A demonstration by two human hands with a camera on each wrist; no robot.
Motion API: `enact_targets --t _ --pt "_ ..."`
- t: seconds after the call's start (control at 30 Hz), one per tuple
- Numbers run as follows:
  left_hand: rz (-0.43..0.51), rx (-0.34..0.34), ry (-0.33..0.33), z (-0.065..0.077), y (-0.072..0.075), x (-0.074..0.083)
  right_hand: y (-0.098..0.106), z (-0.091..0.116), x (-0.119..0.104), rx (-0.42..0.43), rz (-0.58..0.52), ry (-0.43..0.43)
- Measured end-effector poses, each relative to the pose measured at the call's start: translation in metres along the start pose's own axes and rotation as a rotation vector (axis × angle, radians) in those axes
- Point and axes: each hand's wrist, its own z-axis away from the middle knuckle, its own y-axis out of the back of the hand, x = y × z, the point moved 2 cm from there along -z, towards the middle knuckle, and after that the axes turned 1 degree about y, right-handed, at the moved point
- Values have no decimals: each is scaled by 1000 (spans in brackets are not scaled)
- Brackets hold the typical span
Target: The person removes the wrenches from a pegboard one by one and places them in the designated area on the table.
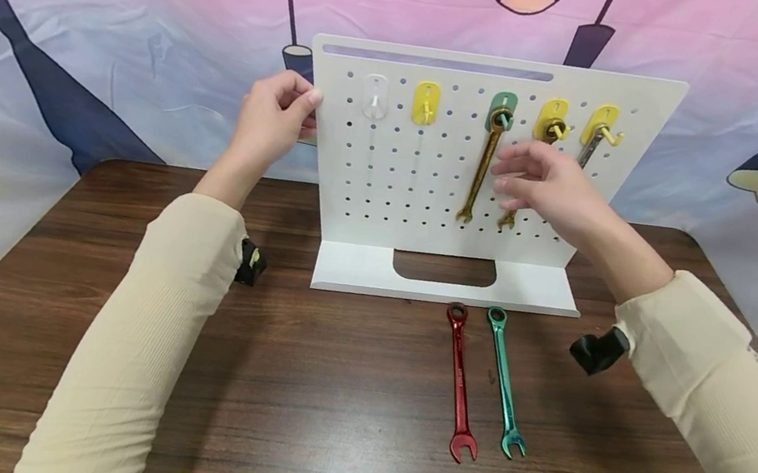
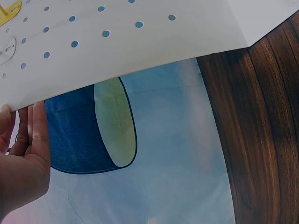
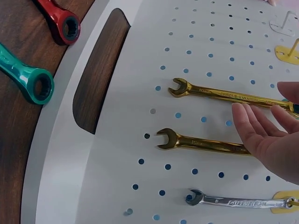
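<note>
A brown wood-grain table [image 1: 287,415] fills the near part of the scene, its surface glossy with a pale patch of light toward the near edge. Behind it hangs a printed cloth [image 1: 161,4], pink at the top and fading to pale blue, with dark lamp-like shapes. Toward the far side stands a white pegboard [image 1: 365,231], leaning back slightly above its flat foot.

The person's left hand [image 1: 275,112] pinches the board's left edge. The right hand [image 1: 548,186] is open, fingers loosely extended in front of the two gold combination wrenches [image 1: 483,166] — it grips nothing. Those wrenches hang side by side, the left one from a green hook [image 1: 505,98]; a silver wrench [image 3: 252,202] hangs right of them on a yellow hook. Farther left are a white hook and another yellow one.

On the table, just nearer than the board, lie a red wrench [image 1: 460,382] and, to its right, a green wrench [image 1: 504,381] — both with open jaws toward me.
</note>
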Motion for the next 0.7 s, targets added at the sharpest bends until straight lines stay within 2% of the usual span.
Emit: enact_targets --t 0.7 --pt "1 -1 9 0 0 2 -3 -7 -6 52 -93 -23"
